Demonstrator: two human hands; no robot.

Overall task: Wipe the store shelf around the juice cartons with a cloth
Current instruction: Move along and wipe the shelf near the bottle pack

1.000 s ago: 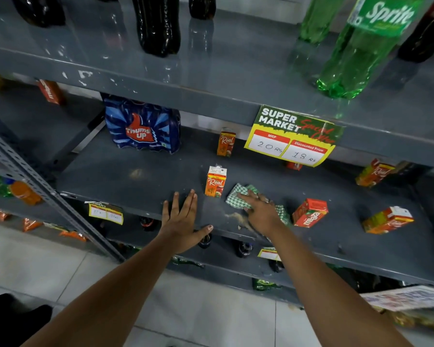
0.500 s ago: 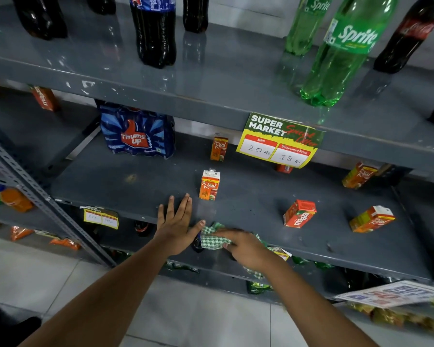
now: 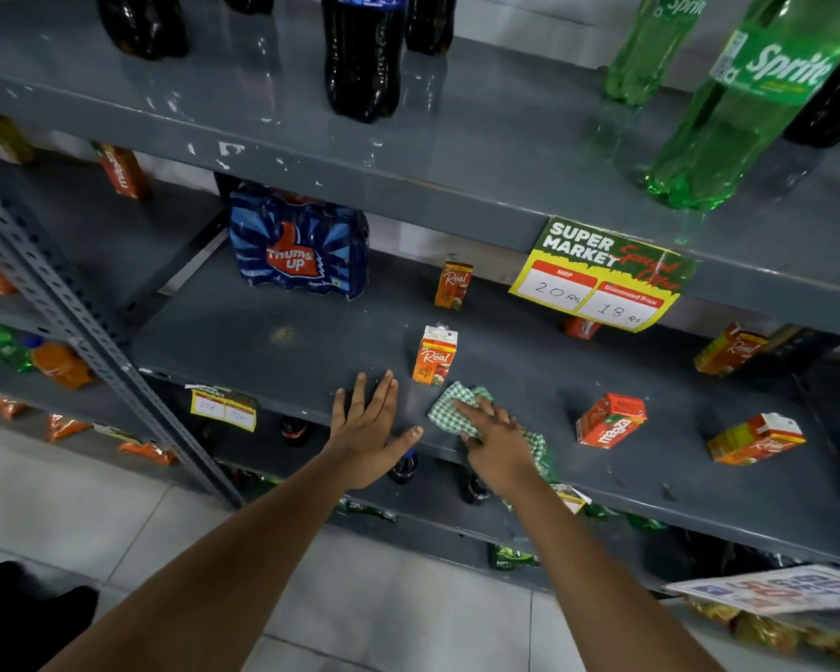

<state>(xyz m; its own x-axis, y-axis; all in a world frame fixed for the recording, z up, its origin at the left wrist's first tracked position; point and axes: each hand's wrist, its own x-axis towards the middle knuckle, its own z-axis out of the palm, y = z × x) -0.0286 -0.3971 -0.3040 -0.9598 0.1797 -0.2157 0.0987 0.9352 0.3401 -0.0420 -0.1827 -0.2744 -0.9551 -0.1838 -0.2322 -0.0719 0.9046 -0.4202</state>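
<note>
My right hand (image 3: 493, 436) presses a green-and-white checked cloth (image 3: 449, 412) flat on the grey middle shelf (image 3: 263, 351), near its front edge. An upright orange Real juice carton (image 3: 433, 355) stands just behind the cloth. Resting flat on the shelf edge to the left of the cloth is my left hand (image 3: 367, 421), fingers spread and holding nothing. A second Real carton (image 3: 453, 283) stands further back. A red Maaza carton (image 3: 609, 420) and another Real carton (image 3: 755, 438) lie tipped to the right.
A blue Thums Up pack (image 3: 297, 244) stands at the back left of the shelf. A price sign (image 3: 602, 274) hangs from the shelf above, which holds dark cola bottles (image 3: 362, 50) and green Sprite bottles (image 3: 748, 104). A slotted steel upright (image 3: 83, 351) crosses on the left.
My right hand has pushed the cloth from the shelf's front edge back onto the shelf, toward the upright Real carton. My left hand has stayed put.
</note>
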